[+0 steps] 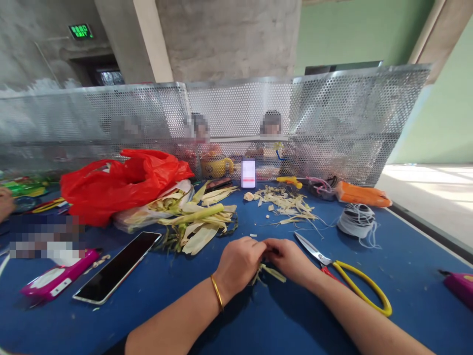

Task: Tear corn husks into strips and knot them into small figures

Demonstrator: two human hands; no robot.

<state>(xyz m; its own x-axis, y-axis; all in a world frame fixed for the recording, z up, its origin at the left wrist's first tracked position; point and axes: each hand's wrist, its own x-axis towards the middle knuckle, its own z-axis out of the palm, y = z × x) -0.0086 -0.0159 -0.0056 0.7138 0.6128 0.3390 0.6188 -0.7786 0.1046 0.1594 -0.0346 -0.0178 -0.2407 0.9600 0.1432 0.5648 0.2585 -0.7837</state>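
My left hand (239, 260) and my right hand (291, 259) meet over the blue table (258, 320), both closed in a pinch on thin strips of corn husk (271, 272) that trail under them. A gold bangle circles my left wrist. Just right of my right hand lie yellow-handled scissors (347, 276), blades pointing away. Beyond my hands lies a pile of pale green corn husks (197, 219), with husk scraps (286, 204) further back.
A red plastic bag (118, 182) sits at left. A dark phone (118, 266) and a pink device (57, 281) lie front left. A white cord coil (356, 219), orange item (362, 195) and upright lit phone (248, 173) stand near the perforated metal screen (332, 123); people sit behind it.
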